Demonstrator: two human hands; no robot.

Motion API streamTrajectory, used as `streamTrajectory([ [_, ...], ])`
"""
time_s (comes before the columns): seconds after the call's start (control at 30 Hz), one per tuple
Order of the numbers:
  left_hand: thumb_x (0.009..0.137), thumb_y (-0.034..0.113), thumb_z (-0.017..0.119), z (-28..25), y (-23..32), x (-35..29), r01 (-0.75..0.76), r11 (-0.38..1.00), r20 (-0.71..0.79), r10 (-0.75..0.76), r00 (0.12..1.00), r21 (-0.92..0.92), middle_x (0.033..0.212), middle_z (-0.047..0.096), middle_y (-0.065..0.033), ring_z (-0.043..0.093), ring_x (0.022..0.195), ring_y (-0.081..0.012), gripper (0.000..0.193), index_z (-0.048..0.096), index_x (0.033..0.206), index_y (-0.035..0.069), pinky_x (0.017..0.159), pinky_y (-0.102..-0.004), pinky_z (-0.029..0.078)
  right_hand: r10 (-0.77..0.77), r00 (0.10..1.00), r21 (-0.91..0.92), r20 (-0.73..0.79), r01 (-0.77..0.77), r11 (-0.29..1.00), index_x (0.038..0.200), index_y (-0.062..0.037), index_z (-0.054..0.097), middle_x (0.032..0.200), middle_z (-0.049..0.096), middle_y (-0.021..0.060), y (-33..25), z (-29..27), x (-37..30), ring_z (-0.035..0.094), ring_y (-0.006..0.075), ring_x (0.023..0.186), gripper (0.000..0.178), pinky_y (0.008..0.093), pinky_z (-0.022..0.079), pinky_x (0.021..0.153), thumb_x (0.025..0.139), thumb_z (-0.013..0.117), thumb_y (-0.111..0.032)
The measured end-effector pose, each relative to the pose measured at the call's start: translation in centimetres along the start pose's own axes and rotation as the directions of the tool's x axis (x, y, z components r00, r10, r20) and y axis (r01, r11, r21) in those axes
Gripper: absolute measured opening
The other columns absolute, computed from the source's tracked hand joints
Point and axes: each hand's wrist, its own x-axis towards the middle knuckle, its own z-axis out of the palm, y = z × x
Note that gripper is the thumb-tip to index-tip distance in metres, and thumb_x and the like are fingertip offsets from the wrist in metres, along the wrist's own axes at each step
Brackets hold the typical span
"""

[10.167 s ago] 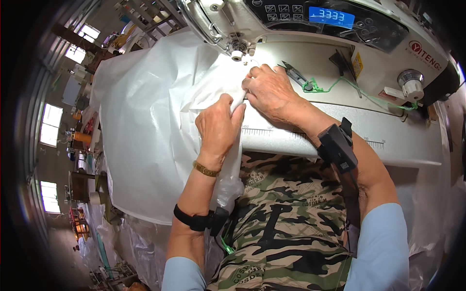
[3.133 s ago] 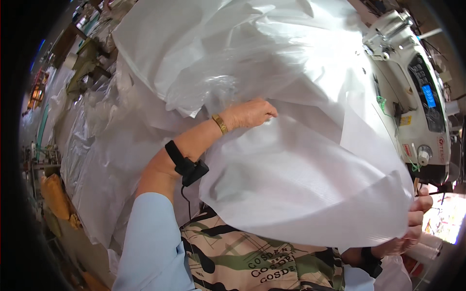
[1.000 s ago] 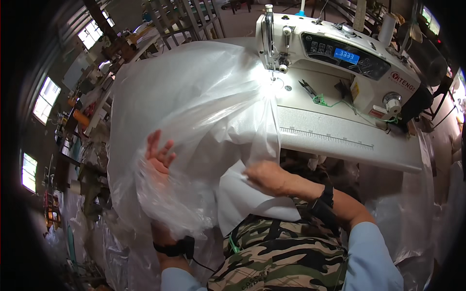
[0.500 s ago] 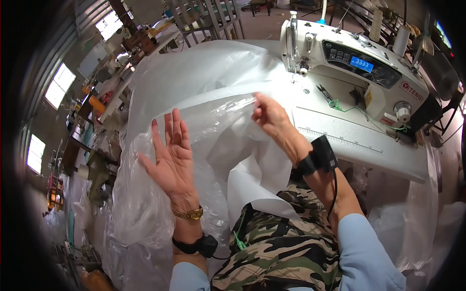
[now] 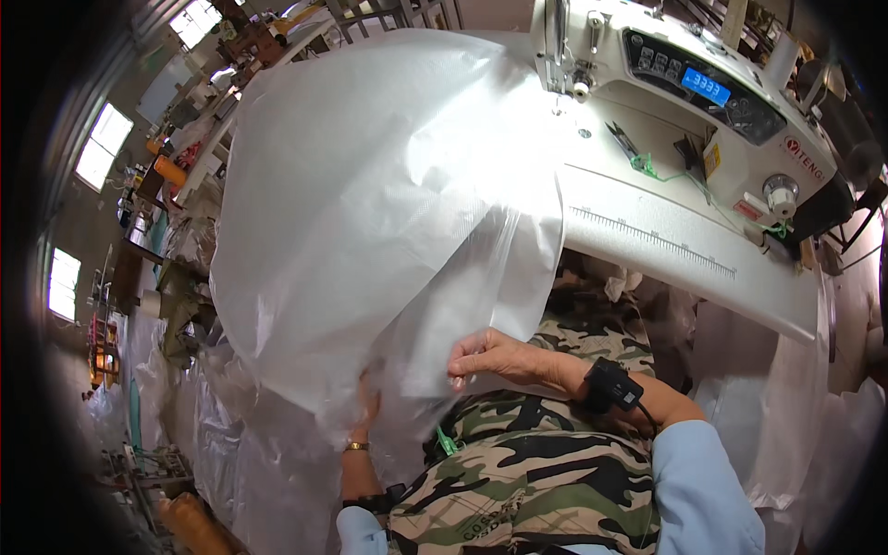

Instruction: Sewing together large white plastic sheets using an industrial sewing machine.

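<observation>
A large sheet of translucent white plastic spreads from the sewing machine down to my lap. Its near part, a thinner clear-looking layer, hangs in folds between my hands. My right hand is closed, thumb and fingers pinching the near edge of the plastic sheet just above the camouflage apron. Lower left, my left hand is at the near edge of the sheet, partly veiled by film and smeared by motion, so its fingers cannot be made out. The white sewing machine stands at the far right, its needle area beside the sheet.
On the machine bed lie thread snips with green thread. A ruler scale runs along the table's near edge. Crumpled clear plastic hangs at lower left. Cluttered benches stand at far left, and a metal chair frame at the back.
Both hands have come down toward my lap, the right one also leftward. The sheet has been drawn over and now covers the area between them. The open left hand has become blurred behind film.
</observation>
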Motion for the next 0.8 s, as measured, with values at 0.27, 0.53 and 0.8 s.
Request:
streamTrajectory([
  [0.27,0.097,0.009,0.059,-5.4,5.9,-4.7,-0.129,0.963,0.256,0.066,0.964,0.235,0.14,0.061,-0.0166,0.057,0.129,-0.0322,0.051,0.049,0.148,0.005,0.11,-0.039,0.045,0.019,0.966,0.09,-0.259,0.005,0.996,0.101,-0.0007,0.065,0.087,0.073,0.0095,0.7,-1.1,-3.7,0.07,0.0143,0.077,0.015,0.0246,0.057,0.071,0.101,0.063,-0.015],
  [0.53,0.094,0.006,0.054,-8.8,7.6,-1.4,0.096,0.014,0.097,0.171,0.981,-0.995,0.142,0.055,-0.0252,0.054,0.133,-0.0327,0.05,0.049,0.142,-0.003,0.112,-0.0414,0.044,-0.378,0.879,-0.473,-0.292,0.212,0.855,0.093,0.0045,0.065,0.076,0.072,0.0079,-1.2,2.9,-6.5,0.071,0.0116,0.071,0.023,0.0251,0.057,0.064,0.103,0.058,-0.015],
  [0.8,0.092,0.008,0.054,-5.0,3.7,-5.5,-0.037,0.969,0.427,-0.073,0.901,0.243,0.121,0.065,-0.0226,0.064,0.113,-0.037,0.033,0.067,0.123,0.007,0.094,-0.0416,0.053,-0.502,0.813,-0.67,-0.295,0.199,0.715,0.088,0.0014,0.065,0.066,0.069,0.0051,-0.6,3.4,-6.7,0.068,0.0089,0.061,0.019,0.0245,0.051,0.054,0.099,0.064,-0.014],
])
